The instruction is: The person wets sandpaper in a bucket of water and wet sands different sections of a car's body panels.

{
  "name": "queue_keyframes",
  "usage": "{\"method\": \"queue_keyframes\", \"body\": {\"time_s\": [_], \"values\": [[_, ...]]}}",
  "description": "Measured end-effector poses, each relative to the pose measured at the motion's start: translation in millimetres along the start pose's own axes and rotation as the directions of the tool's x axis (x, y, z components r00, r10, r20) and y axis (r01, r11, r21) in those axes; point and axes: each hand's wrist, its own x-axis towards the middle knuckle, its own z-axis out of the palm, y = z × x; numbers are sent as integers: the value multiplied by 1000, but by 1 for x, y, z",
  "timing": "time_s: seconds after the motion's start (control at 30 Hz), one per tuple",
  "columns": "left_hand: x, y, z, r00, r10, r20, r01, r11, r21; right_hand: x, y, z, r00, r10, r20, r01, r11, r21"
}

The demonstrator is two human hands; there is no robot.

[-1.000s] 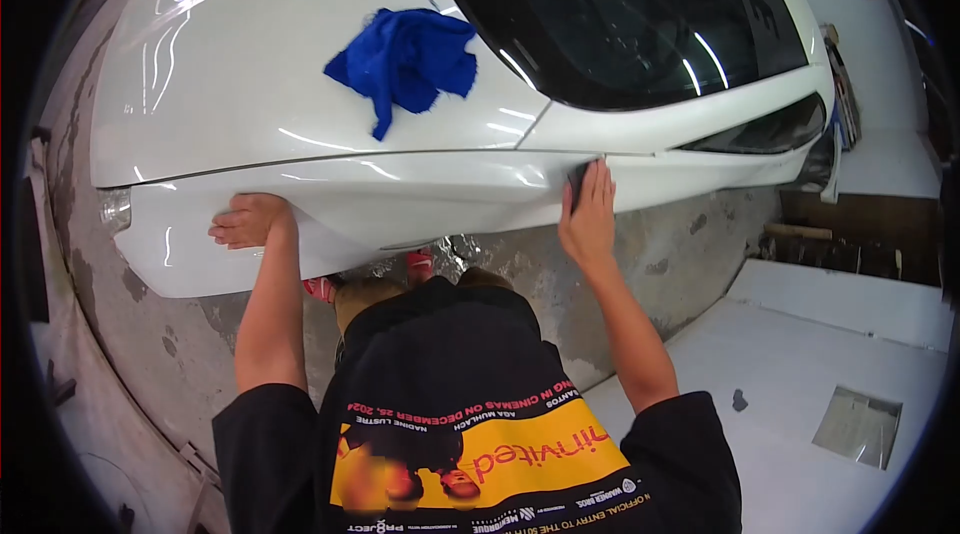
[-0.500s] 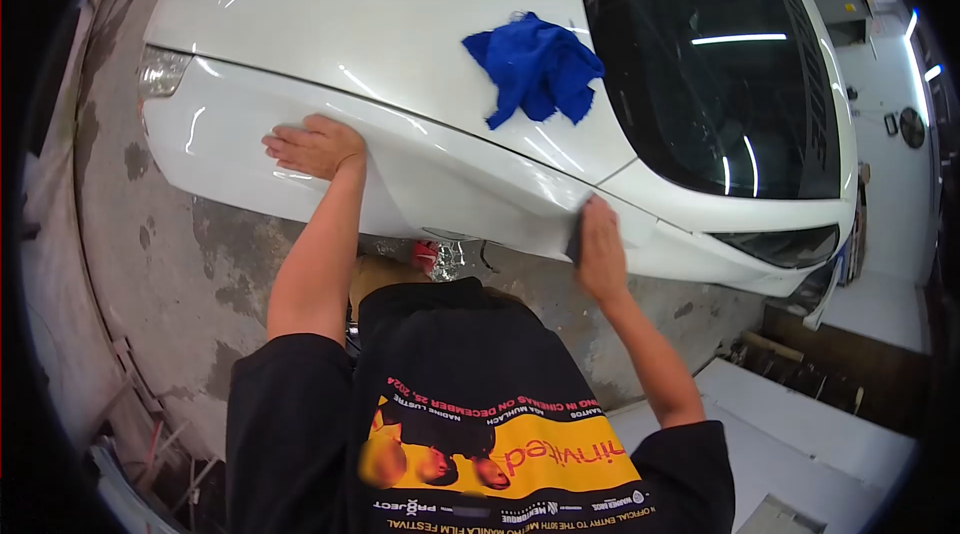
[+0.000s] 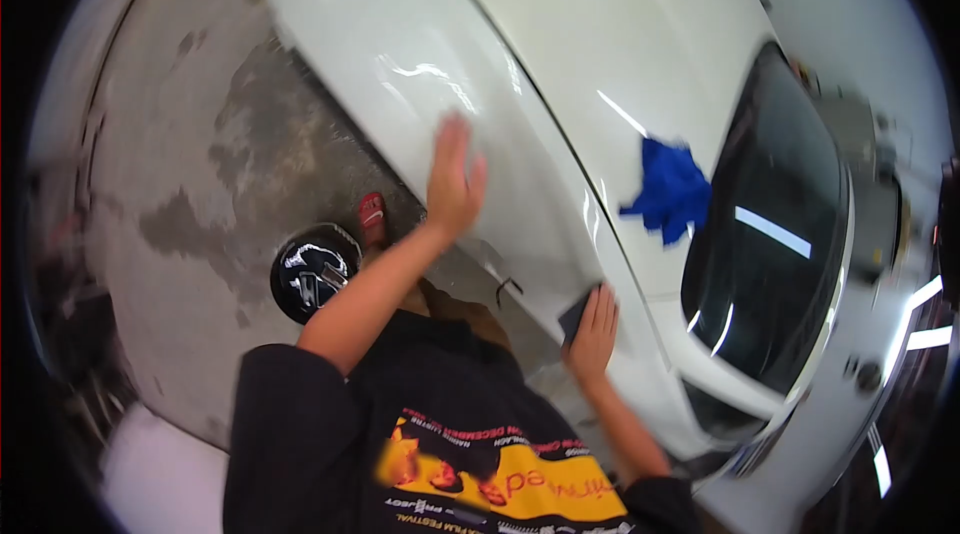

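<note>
A white car fender [image 3: 530, 234] runs diagonally in front of me, below the hood [image 3: 600, 54]. My left hand [image 3: 457, 179], slightly blurred, is over the fender with its fingers extended and the thumb apart. It holds nothing; I cannot tell whether the palm touches the paint. Farther back toward the windshield, my right hand [image 3: 593, 329] presses a dark sheet of sandpaper [image 3: 575, 316] against the panel, its fingers lying together over it. A crumpled blue cloth [image 3: 670, 191] rests on the hood near the windshield [image 3: 765, 234].
A black bucket with a shiny surface inside [image 3: 300, 299] stands on the stained concrete floor [image 3: 160, 284] at my left. My foot in a red slipper [image 3: 372, 214] shows beside it. A short dark wire [image 3: 508, 287] sticks out at the fender's edge.
My view has turned and shifted, so the car now slants downward to the right. My left hand has come closer to my right hand along the fender. The sandpaper stays under my right hand.
</note>
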Motion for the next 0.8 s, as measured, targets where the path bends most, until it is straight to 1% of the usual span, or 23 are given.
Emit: {"method": "queue_keyframes", "body": {"time_s": [0.03, 0.07, 0.1, 0.13, 0.17, 0.2, 0.23, 0.27, 0.3, 0.33, 0.4, 0.43, 0.47, 0.5, 0.53, 0.57, 0.6, 0.63, 0.67, 0.7, 0.73, 0.77, 0.8], "values": [[-31, 9, -18, 997, -25, 69, 28, 999, -46, 1, -11, -4, 1000, 5, -10, -4, 995, 96], [-63, 15, -32, 972, -103, 213, 120, 991, -65, 2, -30, 0, 999, 40, -14, -36, 980, 196], [-93, 20, -44, 872, -230, 432, 288, 955, -75, 9, -46, 22, 988, 149, -49, -115, 898, 426], [-132, 12, -40, 735, -342, 586, 588, 752, -298, 34, -76, 25, 987, 123, -100, -55, 858, 511], [-166, 3, -36, 585, -344, 734, 795, 423, -435, 39, -89, 56, 951, 267, 154, -297, 655, 695], [-187, 16, -51, 472, -314, 824, 840, -122, -528, 36, -94, 121, 895, 301, 329, -416, 296, 860], [-212, 11, -47, 584, -275, 764, 725, -247, -643, 84, -157, 31, 643, 272, 716, -765, 251, 593], [-216, 23, -57, 661, -338, 670, 608, -280, -742, 58, -147, 132, 670, 244, 701, -741, 260, 619], [-214, 26, -71, 625, -530, 573, 529, -253, -810, 55, -169, 161, 749, 195, 633, -662, 264, 701], [-217, 23, -85, 541, -697, 471, 460, -224, -859, 66, -206, 126, 780, 25, 625, -626, 48, 779], [-239, -11, -100, 545, -743, 388, 332, -234, -914, 49, -232, 179, 720, -192, 667, -672, 46, 739], [-262, -26, -105, 524, -774, 354, 260, -251, -933, 40, -241, 200, 745, -206, 635, -618, 145, 772], [-274, -39, -112, 490, -806, 332, 223, -253, -942, 39, -253, 205, 754, -236, 614, -559, 260, 787], [-283, -52, -119, 444, -851, 280, 143, -241, -960, 37, -264, 211, 704, -250, 665, -581, 335, 742], [-295, -69, -127, 382, -895, 231, 66, -222, -973, 41, -274, 213, 667, -324, 671, -425, 575, 699], [-316, -104, -129, 334, -926, 174, 44, -169, -985, 29, -273, 252, 725, -406, 557, -184, 665, 724], [-335, -141, -134, 292, -949, 121, 34, -117, -993, 26, -277, 282, 473, -377, 796, -454, 670, 587], [-329, -153, -154, 148, -988, 40, 101, -25, -995, 18, -280, 310, 388, -355, 850, -601, 602, 526], [-324, -165, -169, 11, -999, -42, 184, 43, -982, 15, -286, 334, 424, -371, 827, -530, 638, 558], [-344, -201, -171, 29, -973, -228, 495, 212, -843, 12, -293, 357, 456, -385, 802, -458, 672, 583], [-363, -247, -176, 119, -917, -382, 748, 335, -572, 13, -306, 387, 495, -405, 769, -384, 692, 612], [-380, -292, -180, 258, -843, -472, 894, 394, -214, 13, -326, 419, 626, -539, 564, -78, 676, 733], [-388, -321, -180, 353, -803, -480, 910, 414, -22, 13, -345, 450, 669, -665, 333, 236, 615, 752]]}}
